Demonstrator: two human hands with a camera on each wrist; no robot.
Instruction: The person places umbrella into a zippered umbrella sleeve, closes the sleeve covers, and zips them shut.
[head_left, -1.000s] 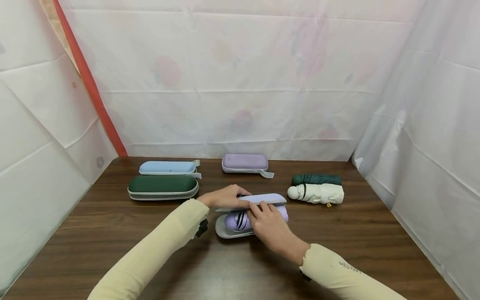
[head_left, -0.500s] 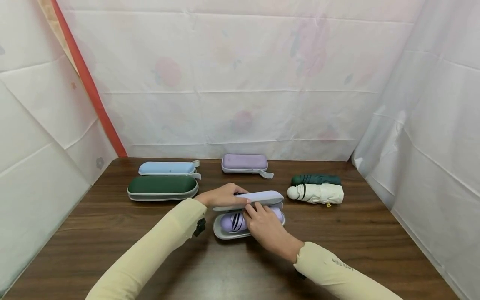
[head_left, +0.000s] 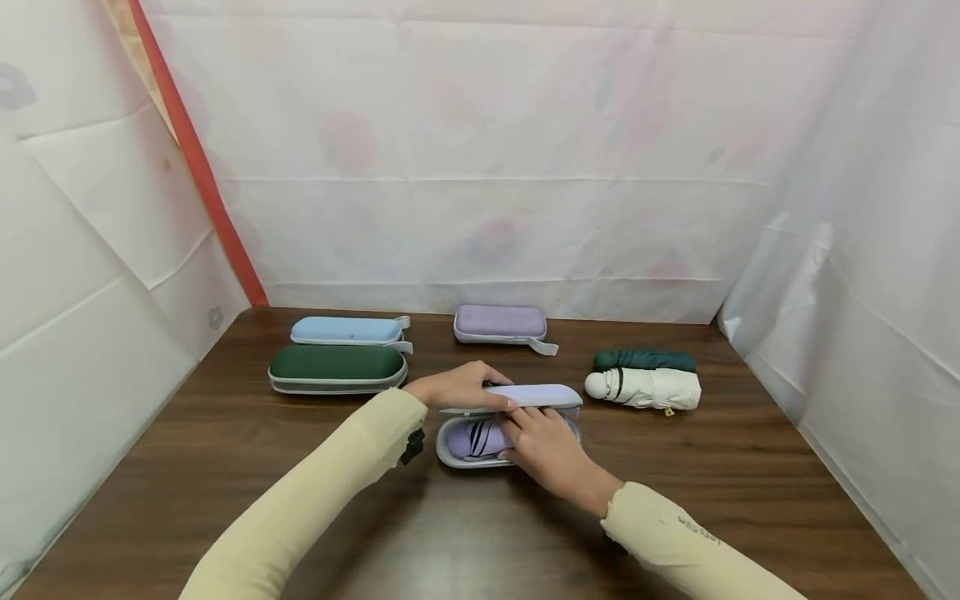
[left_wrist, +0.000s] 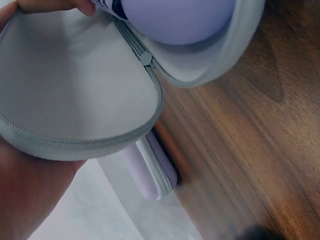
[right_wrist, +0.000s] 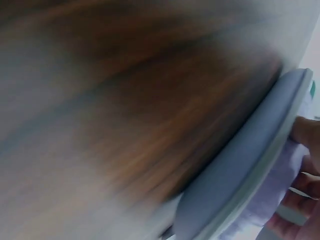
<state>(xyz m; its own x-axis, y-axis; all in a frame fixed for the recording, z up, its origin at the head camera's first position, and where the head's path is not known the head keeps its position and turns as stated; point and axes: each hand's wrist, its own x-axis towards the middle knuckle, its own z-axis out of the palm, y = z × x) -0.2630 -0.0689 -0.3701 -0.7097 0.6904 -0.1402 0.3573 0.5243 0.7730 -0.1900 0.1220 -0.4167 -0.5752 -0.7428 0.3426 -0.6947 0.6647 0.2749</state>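
Note:
A lavender zip case (head_left: pixel 446 457) lies open at the middle of the table, its pale lid (head_left: pixel 542 395) raised at the back. Inside its base rests a folded lavender umbrella (head_left: pixel 480 438) with black stripes near the rounded end. My left hand (head_left: pixel 467 388) grips the lid, thumb on the front edge, fingers behind. My right hand (head_left: pixel 553 454) holds the umbrella from above, its fingers reaching under the lid and covering the umbrella's middle. In the left wrist view, the lid's grey lining (left_wrist: pixel 75 90) shows beside the umbrella's smooth end (left_wrist: pixel 177 20).
On the back left stand a blue case (head_left: pixel 345 330) and a dark green case (head_left: pixel 337 364). A purple case (head_left: pixel 500 322) sits behind my hands. To the right lie a dark green folded umbrella (head_left: pixel 648 359) and a white one (head_left: pixel 656 388). Cloth walls surround the table (head_left: pixel 360 533).
The lavender umbrella has sunk lower into the case base under my right hand. My left hand keeps hold of the raised lid. The head view has shifted slightly.

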